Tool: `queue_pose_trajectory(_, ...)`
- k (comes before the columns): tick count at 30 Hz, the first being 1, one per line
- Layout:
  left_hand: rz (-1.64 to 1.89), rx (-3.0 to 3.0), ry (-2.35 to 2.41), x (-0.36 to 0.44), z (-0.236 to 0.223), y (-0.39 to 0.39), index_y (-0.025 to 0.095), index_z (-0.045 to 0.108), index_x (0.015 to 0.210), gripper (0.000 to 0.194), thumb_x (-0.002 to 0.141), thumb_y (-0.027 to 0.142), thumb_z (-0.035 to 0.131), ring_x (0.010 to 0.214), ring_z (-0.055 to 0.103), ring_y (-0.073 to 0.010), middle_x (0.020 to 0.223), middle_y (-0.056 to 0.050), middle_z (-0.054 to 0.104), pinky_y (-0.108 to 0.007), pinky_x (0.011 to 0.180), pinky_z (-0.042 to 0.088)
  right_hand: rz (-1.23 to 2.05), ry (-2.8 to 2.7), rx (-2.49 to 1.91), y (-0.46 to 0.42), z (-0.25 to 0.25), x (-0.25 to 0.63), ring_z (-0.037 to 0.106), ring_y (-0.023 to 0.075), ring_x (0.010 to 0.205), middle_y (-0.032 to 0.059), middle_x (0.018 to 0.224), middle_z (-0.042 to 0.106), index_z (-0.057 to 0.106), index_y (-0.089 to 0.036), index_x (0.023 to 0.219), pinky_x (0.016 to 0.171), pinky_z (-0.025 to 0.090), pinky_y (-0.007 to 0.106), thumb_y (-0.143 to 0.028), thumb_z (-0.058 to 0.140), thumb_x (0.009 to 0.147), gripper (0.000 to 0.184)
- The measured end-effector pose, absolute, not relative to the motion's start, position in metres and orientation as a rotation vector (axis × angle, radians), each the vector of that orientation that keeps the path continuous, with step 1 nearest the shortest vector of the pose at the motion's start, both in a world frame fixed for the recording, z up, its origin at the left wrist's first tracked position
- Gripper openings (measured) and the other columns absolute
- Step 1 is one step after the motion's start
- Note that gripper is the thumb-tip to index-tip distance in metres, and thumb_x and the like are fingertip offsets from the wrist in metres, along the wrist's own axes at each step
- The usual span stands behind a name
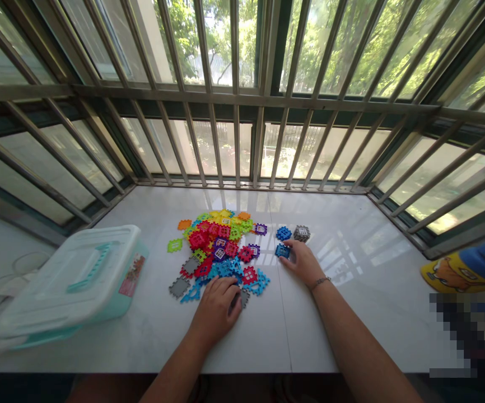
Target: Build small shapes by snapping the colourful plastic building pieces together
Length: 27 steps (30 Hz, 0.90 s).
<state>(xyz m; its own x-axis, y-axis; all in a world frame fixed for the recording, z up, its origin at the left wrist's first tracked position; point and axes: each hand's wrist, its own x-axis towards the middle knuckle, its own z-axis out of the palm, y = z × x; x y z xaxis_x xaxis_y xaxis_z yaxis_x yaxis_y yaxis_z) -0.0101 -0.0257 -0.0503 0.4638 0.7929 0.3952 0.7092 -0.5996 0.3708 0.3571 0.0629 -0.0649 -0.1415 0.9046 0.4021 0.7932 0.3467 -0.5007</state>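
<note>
**A:** Right hand (299, 263) first: fingers curled, tips down on a blue waffle block (282, 251), and from here I can't tell whether that's a real pinch or just a touch.

**B:** And how does that block lie?

**A:** Ten o'clock from the palm, right at the fingertips. It's a squarish piece, no long axis to speak of. A second blue block (283, 233) sits just above it, a gray stack of blocks (302, 233) stands at twelve o'clock, and the right hand is the nearer hand to all three.

**B:** Left hand (217, 310)?

**A:** Palm down at the near edge of the pile of plastic waffle blocks (215, 249), fingers together, with a gray block (245, 298) at two o'clock by the fingertips. Grip or no grip, I can't call it.

**B:** And around them?

**A:** The pile sits between the two hands, a heap of red, yellow, purple and green on a white stone countertop (309, 336). At nine o'clock, well out from the left hand, there's a plastic storage box (70, 280) with a teal handle, lid on. On the far side, steel window bars (234, 95) with green trees (192, 39) behind, and at three o'clock, a yellow cartoon-printed item (452, 274).
</note>
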Motion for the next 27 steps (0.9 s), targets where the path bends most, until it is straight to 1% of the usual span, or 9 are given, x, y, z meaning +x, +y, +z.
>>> queue_pose_trajectory(4,0.822,2.553,1.32,-0.01,-0.05,-0.026,0.028,0.074,0.113,0.018,0.099,0.022,0.065,0.131,0.07,-0.0312,0.134,-0.009,0.078,-0.06,0.124,0.048,0.22,-1.964,-1.46,0.062,-0.064,0.357,0.071,0.0383,0.12,0.0138,0.129,0.075,0.065,-0.026,0.14,0.107,0.058,0.058,-0.046,0.077,0.095,0.05)
queue_pose_trajectory(10,0.81,2.558,1.315,-0.01,-0.05,-0.026,0.027,0.073,0.113,0.017,0.099,0.021,0.065,0.13,0.07,-0.0314,0.134,-0.01,0.077,-0.06,0.123,0.047,0.252,-1.882,-1.45,0.059,-0.067,0.363,0.069,0.0382,0.125,0.0153,0.134,0.07,0.063,-0.024,0.144,0.111,0.058,0.058,-0.048,0.083,0.092,0.06)
queue_pose_trajectory(16,0.814,2.551,1.318,-0.01,-0.05,-0.026,0.027,0.074,0.112,0.016,0.099,0.021,0.065,0.13,0.07,-0.0307,0.134,-0.009,0.077,-0.06,0.124,0.047,0.265,-1.853,-1.464,0.057,-0.073,0.37,0.069,0.0368,0.123,0.0154,0.133,0.07,0.062,-0.021,0.144,0.111,0.057,0.059,-0.047,0.081,0.093,0.061)
queue_pose_trajectory(23,0.841,2.557,1.316,-0.01,-0.05,-0.026,0.027,0.073,0.111,0.016,0.098,0.021,0.066,0.129,0.07,-0.0311,0.132,-0.009,0.077,-0.059,0.123,0.048,0.189,-1.845,-1.48,0.053,-0.065,0.369,0.069,0.0357,0.12,0.0161,0.13,0.071,0.064,-0.021,0.14,0.107,0.059,0.055,-0.051,0.075,0.099,0.052)
queue_pose_trajectory(27,0.858,2.555,1.311,-0.01,-0.05,-0.026,0.027,0.073,0.111,0.016,0.098,0.021,0.066,0.129,0.07,-0.0311,0.132,-0.009,0.077,-0.059,0.122,0.049,0.007,-1.879,-1.526,0.061,-0.037,0.366,0.068,0.0351,0.12,0.0164,0.127,0.074,0.068,-0.021,0.132,0.111,0.053,0.053,-0.05,0.066,0.105,0.039)
